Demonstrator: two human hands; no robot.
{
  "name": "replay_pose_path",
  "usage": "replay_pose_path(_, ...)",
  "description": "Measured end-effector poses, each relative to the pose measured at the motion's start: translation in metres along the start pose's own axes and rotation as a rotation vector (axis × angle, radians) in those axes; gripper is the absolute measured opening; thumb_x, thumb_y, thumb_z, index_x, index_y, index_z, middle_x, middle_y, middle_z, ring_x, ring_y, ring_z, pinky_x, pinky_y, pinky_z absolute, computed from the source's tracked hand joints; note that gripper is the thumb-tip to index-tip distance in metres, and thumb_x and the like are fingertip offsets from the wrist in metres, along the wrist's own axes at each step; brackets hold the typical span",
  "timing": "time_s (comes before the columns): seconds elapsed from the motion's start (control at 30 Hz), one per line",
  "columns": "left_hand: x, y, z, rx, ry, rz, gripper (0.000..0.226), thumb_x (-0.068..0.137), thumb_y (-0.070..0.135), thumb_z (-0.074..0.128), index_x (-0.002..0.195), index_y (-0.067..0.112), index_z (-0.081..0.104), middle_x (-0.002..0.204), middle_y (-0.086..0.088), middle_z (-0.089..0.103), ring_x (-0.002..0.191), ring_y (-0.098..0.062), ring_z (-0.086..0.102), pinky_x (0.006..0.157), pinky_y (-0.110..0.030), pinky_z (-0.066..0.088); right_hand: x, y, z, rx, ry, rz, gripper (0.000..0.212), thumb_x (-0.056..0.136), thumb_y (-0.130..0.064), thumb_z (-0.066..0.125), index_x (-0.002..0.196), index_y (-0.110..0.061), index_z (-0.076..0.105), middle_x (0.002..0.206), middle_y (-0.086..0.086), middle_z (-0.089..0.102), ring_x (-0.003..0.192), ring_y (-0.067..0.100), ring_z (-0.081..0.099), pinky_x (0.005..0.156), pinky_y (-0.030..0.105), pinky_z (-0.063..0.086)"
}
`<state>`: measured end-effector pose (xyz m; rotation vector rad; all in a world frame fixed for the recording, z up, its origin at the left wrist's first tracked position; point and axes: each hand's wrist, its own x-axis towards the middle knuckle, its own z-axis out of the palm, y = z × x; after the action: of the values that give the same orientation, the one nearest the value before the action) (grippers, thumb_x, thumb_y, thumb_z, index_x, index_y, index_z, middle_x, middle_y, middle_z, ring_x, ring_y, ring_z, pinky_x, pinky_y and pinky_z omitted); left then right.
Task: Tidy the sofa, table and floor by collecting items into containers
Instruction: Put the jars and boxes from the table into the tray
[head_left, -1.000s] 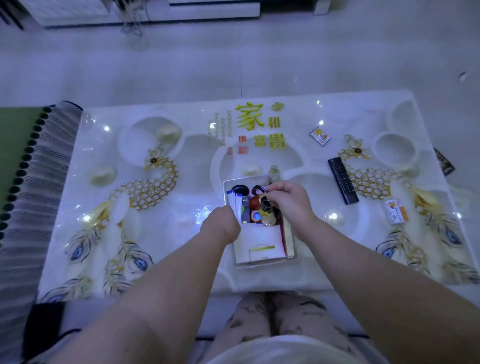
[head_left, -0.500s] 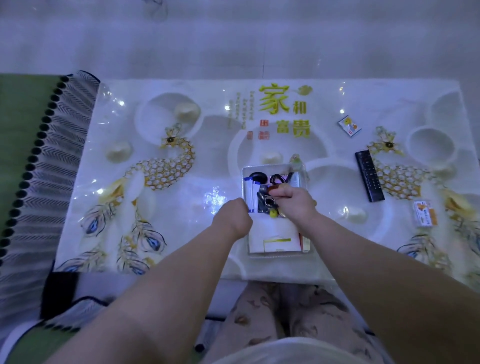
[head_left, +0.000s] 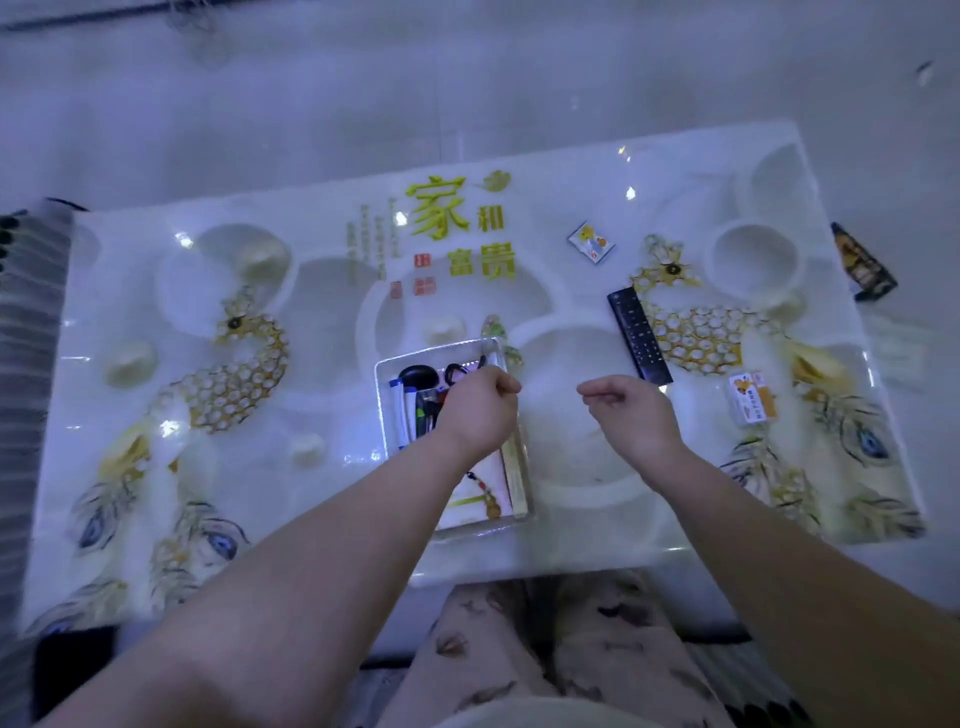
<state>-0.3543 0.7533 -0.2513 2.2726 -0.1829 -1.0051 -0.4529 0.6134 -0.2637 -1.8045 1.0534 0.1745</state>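
A clear plastic tray (head_left: 383, 375) stands on the white peacock-print table (head_left: 322, 395), near its front edge. Pens (head_left: 402, 410), a black item (head_left: 415, 376), a bead string (head_left: 485, 488) and a white booklet lie in it. My left hand (head_left: 480, 410) is over the tray's right half, its fingers curled into a fist; I see nothing in it. To the right of the tray, my right hand (head_left: 626, 413) hovers above the table, loosely curled and holding nothing. A black remote (head_left: 639, 338) lies just beyond it.
A small white snack packet (head_left: 590, 242) lies far on the table, and an orange-and-white packet (head_left: 753, 399) lies at the right. A dark packet (head_left: 862, 262) is on the floor past the table's right end. A fringed rug (head_left: 26, 338) lies left. My knees are against the front edge.
My right hand let go of the keys and beads, left the tray and moved right. My left hand shifted from the tray's left side to over its right half.
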Motion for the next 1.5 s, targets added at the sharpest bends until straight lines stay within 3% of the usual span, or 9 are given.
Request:
replay_pose_path(0.13, 0.040, 0.047, 0.041, -0.006, -0.014, -0.008, 0.020, 0.091, 0.014, 0.051, 0.106, 0.013, 0.063, 0.108, -0.012, 0.069, 0.101, -0.031, 0.064, 0.078, -0.028, 0.049, 0.032, 0.027, -0.046, -0.051, 0.032, 0.010, 0.020, 0.089, -0.011, 0.056, 0.098, -0.017, 0.073, 0.099, 0.003, 0.072, 0.092, 0.016, 0.064, 0.081, 0.020, 0.044)
replay_pose_path(0.27, 0.089, 0.085, 0.075, 0.035, 0.056, -0.032, 0.019, 0.087, 0.016, 0.053, 0.101, 0.011, 0.066, 0.102, -0.015, 0.070, 0.099, -0.031, 0.065, 0.085, -0.034, 0.051, 0.071, 0.055, -0.083, -0.152, 0.019, 0.035, 0.022, 0.091, -0.012, 0.053, 0.101, -0.019, 0.071, 0.105, -0.001, 0.071, 0.096, 0.016, 0.063, 0.077, 0.019, 0.042)
replay_pose_path(0.47, 0.180, 0.122, 0.114, 0.103, 0.140, -0.091, 0.018, 0.088, 0.021, 0.053, 0.099, 0.009, 0.059, 0.088, -0.012, 0.060, 0.091, -0.032, 0.061, 0.080, -0.031, 0.048, 0.139, 0.093, -0.112, -0.229, -0.005, 0.045, 0.024, 0.088, -0.009, 0.052, 0.099, -0.020, 0.071, 0.106, 0.001, 0.071, 0.095, 0.021, 0.065, 0.084, 0.031, 0.053)
replay_pose_path(0.6, 0.230, 0.139, 0.127, 0.182, 0.246, -0.097, 0.040, 0.093, 0.025, 0.050, 0.130, 0.011, 0.050, 0.129, -0.012, 0.055, 0.121, -0.031, 0.052, 0.100, -0.033, 0.044, 0.175, 0.105, -0.117, -0.399, -0.019, -0.060, 0.039, 0.085, -0.003, 0.050, 0.118, -0.020, 0.063, 0.123, 0.003, 0.061, 0.110, 0.025, 0.058, 0.092, 0.037, 0.049)
replay_pose_path(0.77, 0.268, 0.146, 0.143, 0.401, 0.318, -0.051, 0.046, 0.094, 0.021, 0.042, 0.139, 0.020, 0.039, 0.142, -0.012, 0.039, 0.130, -0.036, 0.039, 0.106, -0.038, 0.034, 0.202, 0.109, -0.112, -0.774, -0.207, -0.218, 0.054, 0.087, 0.000, 0.043, 0.140, -0.013, 0.040, 0.150, 0.004, 0.032, 0.136, 0.024, 0.033, 0.104, 0.038, 0.036)
replay_pose_path(1.0, 0.288, 0.141, 0.152, 0.676, 0.196, 0.090, 0.059, 0.092, 0.006, 0.035, 0.146, 0.031, 0.027, 0.159, -0.006, 0.005, 0.139, -0.037, 0.020, 0.104, -0.046, 0.036, 0.206, 0.123, -0.104, -0.910, -0.330, -0.198, 0.063, 0.095, -0.006, 0.031, 0.151, -0.014, 0.005, 0.160, 0.002, -0.006, 0.148, 0.021, -0.001, 0.117, 0.039, 0.018)
replay_pose_path(1.23, 0.285, 0.143, 0.156, 0.758, 0.270, 0.020, 0.044, 0.088, 0.002, 0.043, 0.130, 0.015, 0.042, 0.133, -0.015, 0.038, 0.121, -0.036, 0.039, 0.076, -0.039, 0.040, 0.208, 0.124, -0.104, -0.945, -0.380, -0.136, 0.067, 0.094, -0.005, 0.029, 0.151, -0.018, -0.004, 0.159, -0.003, -0.017, 0.147, 0.018, -0.010, 0.120, 0.045, 0.010)
replay_pose_path(1.4, 0.273, 0.136, 0.151, 0.643, 0.303, -0.021, 0.035, 0.091, 0.020, 0.053, 0.123, 0.008, 0.045, 0.124, -0.014, 0.053, 0.116, -0.034, 0.051, 0.088, -0.039, 0.043, 0.211, 0.116, -0.104, -0.983, -0.409, -0.105, 0.067, 0.095, -0.006, 0.030, 0.151, -0.016, -0.004, 0.159, -0.001, -0.017, 0.148, 0.019, -0.008, 0.119, 0.044, 0.011)
replay_pose_path(1.5, 0.253, 0.137, 0.152, 0.464, 0.319, 0.017, 0.036, 0.092, 0.032, 0.054, 0.119, 0.008, 0.050, 0.121, -0.013, 0.056, 0.113, -0.033, 0.054, 0.082, -0.034, 0.041, 0.212, 0.118, -0.106, -0.964, -0.403, -0.127, 0.068, 0.094, -0.006, 0.035, 0.152, -0.017, 0.000, 0.160, -0.002, -0.013, 0.148, 0.019, -0.005, 0.120, 0.044, 0.013)
